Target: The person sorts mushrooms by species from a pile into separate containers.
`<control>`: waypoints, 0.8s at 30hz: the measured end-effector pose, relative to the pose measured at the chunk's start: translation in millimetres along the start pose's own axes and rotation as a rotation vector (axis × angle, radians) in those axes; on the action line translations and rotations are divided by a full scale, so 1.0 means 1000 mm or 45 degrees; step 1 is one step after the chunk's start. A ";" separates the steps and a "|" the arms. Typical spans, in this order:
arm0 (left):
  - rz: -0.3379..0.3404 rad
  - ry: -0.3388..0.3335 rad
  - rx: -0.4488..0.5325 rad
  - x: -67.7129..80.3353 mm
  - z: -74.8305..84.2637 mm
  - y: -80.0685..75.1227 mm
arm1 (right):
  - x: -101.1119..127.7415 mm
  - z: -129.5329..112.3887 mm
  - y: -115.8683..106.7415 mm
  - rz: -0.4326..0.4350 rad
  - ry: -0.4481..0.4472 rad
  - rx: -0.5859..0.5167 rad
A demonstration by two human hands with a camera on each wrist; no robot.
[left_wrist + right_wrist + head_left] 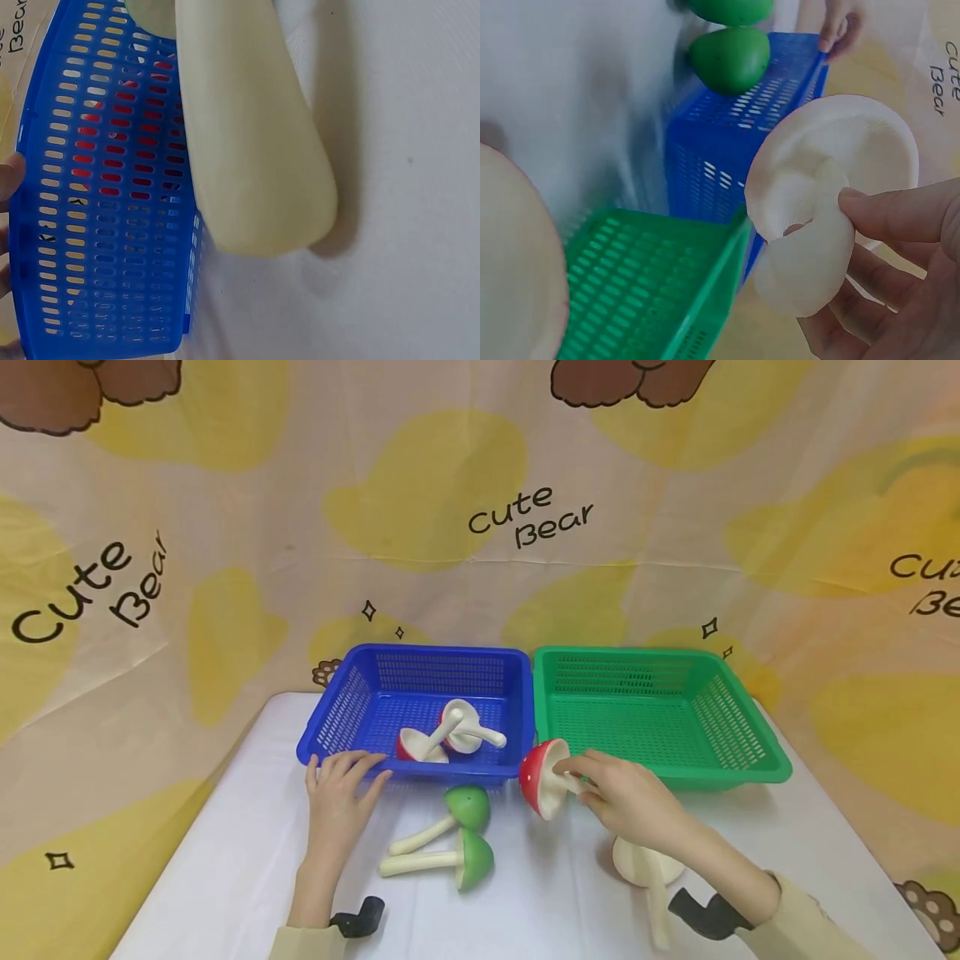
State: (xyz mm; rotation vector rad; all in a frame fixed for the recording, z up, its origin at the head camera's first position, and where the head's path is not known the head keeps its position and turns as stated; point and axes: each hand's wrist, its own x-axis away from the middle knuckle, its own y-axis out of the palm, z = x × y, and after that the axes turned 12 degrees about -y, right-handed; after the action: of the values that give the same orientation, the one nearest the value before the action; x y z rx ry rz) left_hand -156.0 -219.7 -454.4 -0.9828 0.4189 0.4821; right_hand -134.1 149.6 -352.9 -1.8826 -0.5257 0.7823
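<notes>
The right hand (pixel 633 797) pinches the stalk of a red mushroom (pixel 534 777) between thumb and fingers, close under the cap. That mushroom is at the near right corner of the blue basket (pixel 442 649), its cap tilted towards the basket; whether cap and rim touch, I cannot tell. The left hand (pixel 337 793) has its fingers spread over the near left part of the blue basket's rim; how hard it presses does not show.

Inside the blue basket lie two more mushrooms, a front one (pixel 408 745) and a back one (pixel 471 727), their stalks crossing. Just in front of the blue basket, on the bench (pixel 525 910), are an upper green mushroom (pixel 468 807) and a lower green mushroom (pixel 474 860), side by side. A pale-bottomed mushroom (pixel 633 864) lies in front and to the right of the blue basket, and the green basket (pixel 720 774) stands just beside it on the right.

The likeliest trouble is the wide cap catching the blue basket's near rim if the right hand moves too low. The stalk looks smooth, so a knock there could twist it in the fingers or drop the mushroom in front of the blue basket. Too much weight from the left hand on the rim might tip or slide the blue basket.
</notes>
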 end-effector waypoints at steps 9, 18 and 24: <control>0.026 0.003 0.007 0.004 -0.003 -0.001 | -0.034 0.014 -0.010 -0.008 0.058 -0.151; 0.028 0.010 0.014 0.004 0.002 0.000 | -0.065 0.023 -0.010 -0.052 0.105 -0.234; 0.040 0.030 0.008 0.002 0.002 0.000 | -0.091 0.022 -0.010 -0.038 0.148 -0.289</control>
State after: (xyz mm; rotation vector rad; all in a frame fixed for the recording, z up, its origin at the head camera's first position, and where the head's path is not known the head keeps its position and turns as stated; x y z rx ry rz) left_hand -154.2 -217.5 -454.0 -0.9780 0.4574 0.4979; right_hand -213.5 107.5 -324.3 -2.1097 -0.5873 0.6093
